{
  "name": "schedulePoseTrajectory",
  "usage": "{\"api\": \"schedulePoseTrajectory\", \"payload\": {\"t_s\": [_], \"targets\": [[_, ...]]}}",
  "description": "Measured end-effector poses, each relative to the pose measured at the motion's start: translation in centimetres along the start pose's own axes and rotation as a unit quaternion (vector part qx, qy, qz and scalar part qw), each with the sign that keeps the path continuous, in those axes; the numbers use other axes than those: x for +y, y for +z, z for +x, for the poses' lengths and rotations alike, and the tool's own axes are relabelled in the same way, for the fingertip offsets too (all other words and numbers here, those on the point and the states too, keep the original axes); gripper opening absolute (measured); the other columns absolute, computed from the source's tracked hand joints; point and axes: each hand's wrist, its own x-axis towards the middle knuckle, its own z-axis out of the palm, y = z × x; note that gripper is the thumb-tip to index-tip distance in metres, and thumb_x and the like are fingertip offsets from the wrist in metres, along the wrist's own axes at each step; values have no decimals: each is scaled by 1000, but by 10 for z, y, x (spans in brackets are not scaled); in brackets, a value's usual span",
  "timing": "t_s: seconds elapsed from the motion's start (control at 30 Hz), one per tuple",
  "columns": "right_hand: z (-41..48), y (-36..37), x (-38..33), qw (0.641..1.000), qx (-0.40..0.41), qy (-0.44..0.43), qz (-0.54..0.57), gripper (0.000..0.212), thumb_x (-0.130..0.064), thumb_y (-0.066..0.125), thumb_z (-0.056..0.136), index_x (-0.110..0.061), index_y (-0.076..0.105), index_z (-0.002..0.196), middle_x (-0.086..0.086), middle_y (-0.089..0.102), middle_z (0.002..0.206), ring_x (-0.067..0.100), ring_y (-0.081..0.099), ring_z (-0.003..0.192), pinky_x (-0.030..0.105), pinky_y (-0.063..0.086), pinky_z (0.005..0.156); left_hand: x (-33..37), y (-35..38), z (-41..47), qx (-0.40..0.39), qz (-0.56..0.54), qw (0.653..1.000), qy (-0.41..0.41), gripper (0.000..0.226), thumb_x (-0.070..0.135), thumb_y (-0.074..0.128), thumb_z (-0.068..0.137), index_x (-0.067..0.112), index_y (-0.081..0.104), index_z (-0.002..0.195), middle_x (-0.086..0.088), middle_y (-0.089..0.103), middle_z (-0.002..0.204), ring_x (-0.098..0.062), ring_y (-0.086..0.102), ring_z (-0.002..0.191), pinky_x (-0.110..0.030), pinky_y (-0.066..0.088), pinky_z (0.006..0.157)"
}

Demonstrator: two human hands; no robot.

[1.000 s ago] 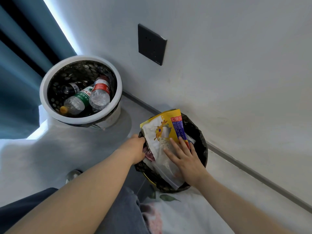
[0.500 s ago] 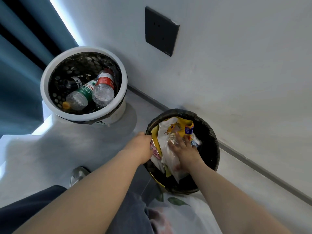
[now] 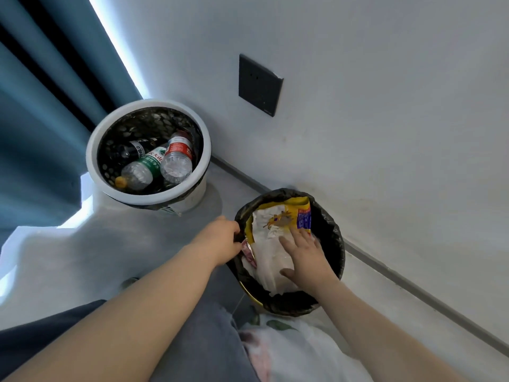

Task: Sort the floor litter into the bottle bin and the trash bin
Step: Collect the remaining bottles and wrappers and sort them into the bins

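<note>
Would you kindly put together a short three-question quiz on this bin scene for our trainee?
1. True or false: the right hand presses flat on the wrapper with straight fingers.
2. What does the left hand grip? A) the rim of the trash bin; B) a cup; C) a broom.
3. Fill in: the red-labelled bottle lies in the bottle bin, whose rim is ___.

Key: 1 true; 2 A; 3 white.
</note>
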Motion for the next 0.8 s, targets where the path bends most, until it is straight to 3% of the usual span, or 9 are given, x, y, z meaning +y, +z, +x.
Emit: {"api": "schedulePoseTrajectory", "payload": {"t_s": [0.2,0.33,0.47,0.6,0.7,0.8], "targets": [[-54,-38,-7,998,55,-22,19,60,-41,62,87,-23,42,140,0,39,146,23,34,136,35,32,112,7,-27,-56,57,41,997,15,36,28,52,93,12,54,124,-10,51,125,-26,52,115,-35,45,95],[-88,-74,-22,995,91,-26,21,53,-37,62,87,-22,47,136,-1,50,131,22,46,122,33,45,98,15,-44,-101,97,73,992,24,38,28,52,93,13,50,128,-8,50,126,-25,50,117,-35,43,97],[-136,-117,-44,987,153,-50,27,46,-33,59,86,-28,52,131,-3,54,121,21,51,115,32,47,89,23,-64,-159,177,77,980,43,29,29,54,91,11,53,114,-8,55,117,-25,54,106,-34,44,86],[-181,-158,-72,973,213,-83,24,45,-34,58,89,-26,51,133,-3,56,121,17,53,112,27,45,87,21,-86,-225,243,69,966,55,28,29,55,90,13,56,114,-2,56,112,-21,55,102,-31,45,84],[-211,-187,-97,962,250,-108,20,49,-35,57,90,-27,46,137,-5,54,126,14,51,117,24,43,91,11,-99,-272,291,67,953,55,26,26,54,89,14,56,112,-3,56,110,-23,55,101,-32,45,84],[-239,-216,-126,950,279,-139,14,49,-36,56,92,-27,44,139,-5,54,128,14,51,118,25,43,94,-4,-110,-316,327,51,943,43,13,28,55,87,17,53,95,-1,56,101,-20,56,94,-29,44,75]]}}
